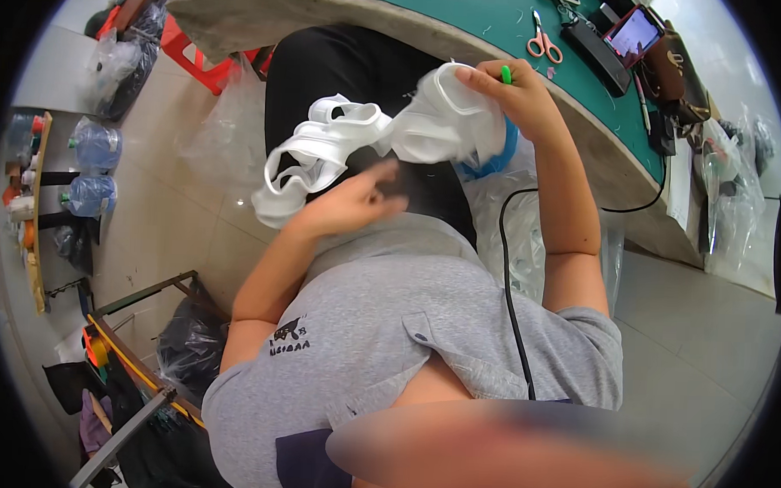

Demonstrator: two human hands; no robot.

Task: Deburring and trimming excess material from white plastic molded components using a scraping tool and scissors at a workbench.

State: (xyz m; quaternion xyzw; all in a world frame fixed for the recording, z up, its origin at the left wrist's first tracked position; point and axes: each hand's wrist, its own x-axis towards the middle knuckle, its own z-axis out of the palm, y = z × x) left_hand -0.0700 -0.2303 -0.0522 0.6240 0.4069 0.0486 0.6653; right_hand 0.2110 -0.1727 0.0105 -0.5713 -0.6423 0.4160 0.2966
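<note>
My left hand [349,204] hovers by the white moulded pieces [338,137] spread over my lap [315,69], likely for support; blurred, can't tell if those fingers grip. My right hand [518,89] clamps their raised right end by the rim, probably steadying it; beyond, pink-handled scissors [540,36] lie on the green tabletop [467,14], within reach.

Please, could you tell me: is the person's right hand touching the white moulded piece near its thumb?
Touching. The head view shows the right hand with its thumb lying over the upper rim of the white moulded piece.
</note>
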